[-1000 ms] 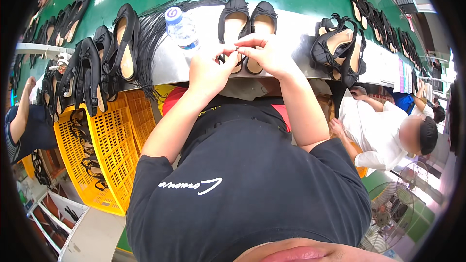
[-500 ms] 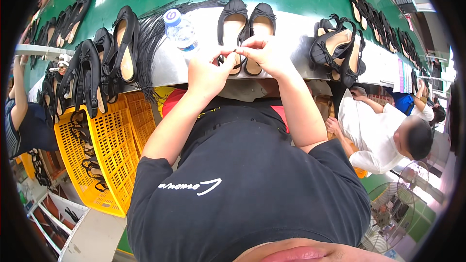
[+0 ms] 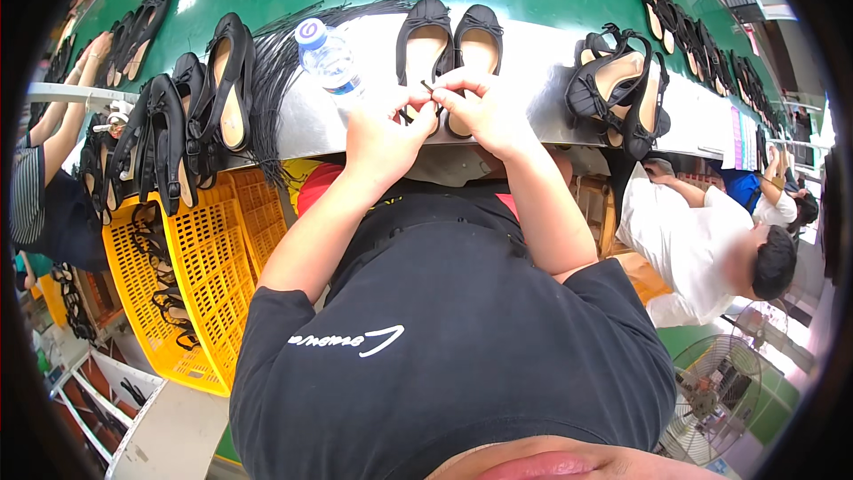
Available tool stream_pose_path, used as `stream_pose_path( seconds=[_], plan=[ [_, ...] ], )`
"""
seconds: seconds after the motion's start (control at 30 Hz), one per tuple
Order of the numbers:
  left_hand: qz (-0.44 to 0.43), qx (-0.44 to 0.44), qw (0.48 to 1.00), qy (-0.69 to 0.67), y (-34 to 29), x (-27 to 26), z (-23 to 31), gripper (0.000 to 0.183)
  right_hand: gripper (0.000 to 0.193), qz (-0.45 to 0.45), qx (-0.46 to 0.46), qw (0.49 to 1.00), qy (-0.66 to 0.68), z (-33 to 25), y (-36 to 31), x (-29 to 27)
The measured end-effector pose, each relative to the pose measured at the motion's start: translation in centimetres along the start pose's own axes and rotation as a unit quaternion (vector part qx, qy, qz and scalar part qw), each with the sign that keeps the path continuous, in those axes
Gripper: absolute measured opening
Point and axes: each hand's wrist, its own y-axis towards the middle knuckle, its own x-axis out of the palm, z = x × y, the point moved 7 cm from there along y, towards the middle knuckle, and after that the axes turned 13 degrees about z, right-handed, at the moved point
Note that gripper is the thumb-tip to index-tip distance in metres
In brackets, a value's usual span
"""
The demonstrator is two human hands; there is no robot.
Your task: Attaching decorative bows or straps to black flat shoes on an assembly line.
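My left hand and my right hand meet fingertip to fingertip over the heels of a pair of black flats. A short, thin dark strip sticks out of the right hand's pinch. The left thumb and fingers are closed beside it; what they grip is too small to make out. The left flat and the right flat have bows on the toes and beige insoles. They stand side by side on the metal worktop, heels toward me and partly behind my fingers.
A water bottle stands left of the flats, beside a bundle of thin black cords. Black shoes line the left, with another strappy pile at right. A yellow crate is lower left. A person in white sits at right.
The right fingertips have shifted slightly, and the dark strip now shows more above them. At far left another person's arms reach farther forward; the person in white has leaned a little.
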Motion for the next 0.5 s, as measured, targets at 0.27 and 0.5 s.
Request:
stream_pose_path(
  seconds=[0.27, 0.5],
  plan=[
    [-0.053, -0.084, 0.989, -0.108, -0.2, 1.6, -1.1, 0.021, 0.017, 0.126, -0.184, 0.975, 0.020, -3.6, -2.0, -0.8],
    [-0.202, -0.529, 0.705, -0.427, -3.8, 3.5, -3.2, 0.025, 0.017, 0.196, -0.407, 0.891, -0.035, -4.6, -6.7, -0.3]
  ],
)
